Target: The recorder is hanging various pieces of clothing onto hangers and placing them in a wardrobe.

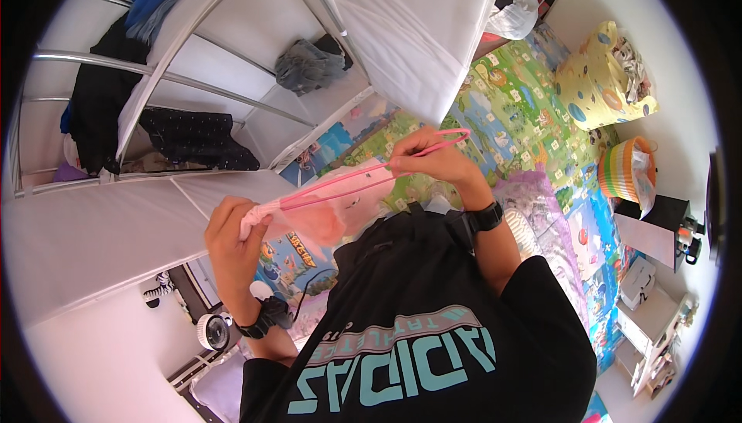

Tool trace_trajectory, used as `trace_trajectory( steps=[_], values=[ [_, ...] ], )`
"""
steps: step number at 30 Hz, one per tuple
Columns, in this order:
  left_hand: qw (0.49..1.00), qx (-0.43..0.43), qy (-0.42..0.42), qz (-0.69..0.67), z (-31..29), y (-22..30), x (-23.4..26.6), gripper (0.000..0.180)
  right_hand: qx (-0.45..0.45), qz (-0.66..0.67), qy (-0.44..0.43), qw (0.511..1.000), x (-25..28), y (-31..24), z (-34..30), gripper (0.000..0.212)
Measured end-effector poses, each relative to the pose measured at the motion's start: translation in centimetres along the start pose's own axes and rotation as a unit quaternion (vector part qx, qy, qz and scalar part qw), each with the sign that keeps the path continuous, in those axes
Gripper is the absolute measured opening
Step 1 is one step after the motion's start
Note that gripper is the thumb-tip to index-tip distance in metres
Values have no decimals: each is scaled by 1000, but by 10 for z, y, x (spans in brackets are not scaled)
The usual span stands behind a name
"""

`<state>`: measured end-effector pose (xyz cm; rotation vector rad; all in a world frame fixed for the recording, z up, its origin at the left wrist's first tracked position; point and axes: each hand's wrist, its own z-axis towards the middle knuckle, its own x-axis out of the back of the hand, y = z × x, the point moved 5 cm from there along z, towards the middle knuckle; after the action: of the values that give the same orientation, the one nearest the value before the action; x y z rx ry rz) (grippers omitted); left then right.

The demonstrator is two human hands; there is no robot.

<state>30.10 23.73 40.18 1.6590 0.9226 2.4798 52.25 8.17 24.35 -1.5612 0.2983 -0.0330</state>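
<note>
A slim pink clothes hanger [336, 186] stretches slantwise between my two hands, its rounded right end sticking out past my right hand. Thin pale pink cloth [348, 210], which looks like a light garment with a printed figure, hangs along it. My left hand [232, 226] is closed on bunched cloth at the hanger's left end; that tip is hidden in the fabric. Higher and to the right, my right hand [437, 162] grips the hanger, with the cloth's right edge just beside its fingers. The hanger's hook cannot be made out.
An open white fabric wardrobe [197, 75] with metal rails stands at left, holding dark clothes [197, 139] and a grey bundle [309, 65]. Its white flap [410, 29] hangs ahead. Colourful play mats [502, 106] cover the floor. A yellow bag [595, 87] and striped basket [624, 172] stand right.
</note>
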Motion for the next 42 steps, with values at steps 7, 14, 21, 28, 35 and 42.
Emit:
trace_trajectory(
  steps=[7, 14, 21, 28, 35, 42],
  values=[
    [994, -82, -56, 52, 13, 14, -14, 18, 87, -110, 18, 990, -13, -53, -10, 15],
    [986, -110, -108, 71, 18, 15, -37, 20, 60, -109, 6, 992, -27, -62, -12, 20],
    [987, -34, -58, -144, 23, -1, -61, 25, 15, -177, 86, 980, -6, -57, -44, 16],
    [973, -163, 78, -146, 43, 21, -80, 26, 14, -199, 242, 950, -1, -46, -74, 9],
    [960, -218, 103, -140, 72, 63, -83, 22, 50, -207, 362, 908, -14, -50, -72, 9],
    [930, -257, 186, -184, 105, 51, -50, 17, 64, -135, 334, 931, -7, -52, -81, 13]
  ],
)
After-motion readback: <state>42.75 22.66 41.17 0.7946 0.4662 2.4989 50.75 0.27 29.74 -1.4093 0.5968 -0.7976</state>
